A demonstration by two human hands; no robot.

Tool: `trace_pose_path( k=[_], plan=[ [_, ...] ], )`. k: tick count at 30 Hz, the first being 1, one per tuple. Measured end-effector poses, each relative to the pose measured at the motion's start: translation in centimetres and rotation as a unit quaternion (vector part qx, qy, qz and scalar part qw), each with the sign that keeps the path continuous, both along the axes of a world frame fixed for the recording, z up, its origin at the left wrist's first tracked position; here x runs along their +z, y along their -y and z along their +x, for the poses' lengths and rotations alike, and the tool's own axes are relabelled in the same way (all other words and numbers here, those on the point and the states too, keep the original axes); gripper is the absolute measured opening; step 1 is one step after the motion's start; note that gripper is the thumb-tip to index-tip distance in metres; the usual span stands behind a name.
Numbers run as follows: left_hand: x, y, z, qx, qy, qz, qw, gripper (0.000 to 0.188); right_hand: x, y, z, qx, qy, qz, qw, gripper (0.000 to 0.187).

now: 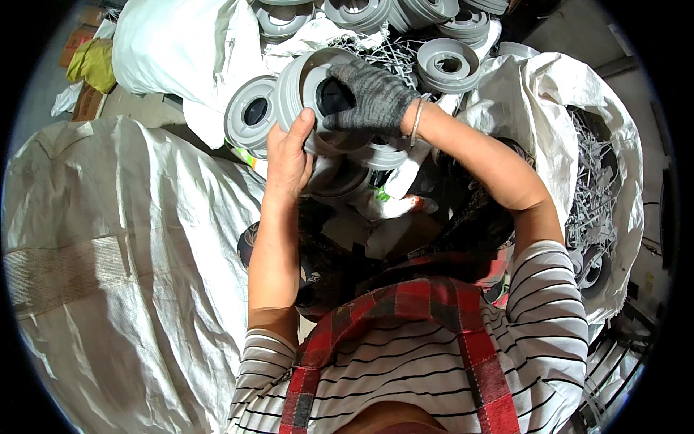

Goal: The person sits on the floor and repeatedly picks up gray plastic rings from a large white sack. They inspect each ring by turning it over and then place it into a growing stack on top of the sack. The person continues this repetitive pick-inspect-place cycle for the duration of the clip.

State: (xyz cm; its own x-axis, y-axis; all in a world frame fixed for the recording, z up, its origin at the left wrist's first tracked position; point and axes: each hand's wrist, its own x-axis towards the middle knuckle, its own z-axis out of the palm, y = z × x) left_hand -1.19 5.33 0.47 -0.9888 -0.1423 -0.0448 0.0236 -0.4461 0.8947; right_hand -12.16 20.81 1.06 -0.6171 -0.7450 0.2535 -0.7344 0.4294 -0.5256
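Observation:
In front of me, my left hand (289,153) is bare and closed round the lower left side of a grey plastic ring part (288,90), thumb on its rim. My right hand (370,98) wears a grey knitted glove. Its fingers curl into the ring's opening and grip the inner wall. The held part is tilted, so its ribbed outer side faces left. A flatter grey ring (240,108) lies beside it on the left. Below the held part, more grey rings (383,155) are partly hidden by my hands. Another ring (447,66) rests beyond my right wrist.
A large white woven sack (144,210) fills the left side. A bulging white sack (173,50) stands at the far left. On the right, an open white sack (535,83) holds thin grey plastic sticks (596,188). Stacked grey rings (358,13) line the far edge.

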Motion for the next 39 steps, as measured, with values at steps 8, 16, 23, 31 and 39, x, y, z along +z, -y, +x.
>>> trace_pose_path(
  k=[8,16,23,31,39],
  plan=[
    [0.9,1.5,0.4,-0.045,0.094,0.033,0.994,0.039,-0.3,-0.3,0.3,0.135,-0.119,0.031,0.983,0.061],
    [0.0,-1.0,0.1,0.042,-0.036,-0.372,0.926,0.049,-1.7,-0.3,0.1,0.013,0.406,-0.148,0.902,0.055],
    [0.4,-1.7,0.6,0.06,-0.001,-0.408,0.911,0.07,-6.2,1.0,-0.4,0.063,0.607,-0.33,0.72,0.028],
    [1.8,2.9,-0.7,0.172,-0.148,-0.724,0.651,0.076,-4.0,-0.8,-1.6,-0.034,0.144,0.047,0.988,0.042],
    [0.2,3.8,-1.8,0.179,-0.054,-0.592,0.784,0.048,-7.9,-1.5,2.7,0.039,0.271,0.175,0.946,0.069]
  ],
)
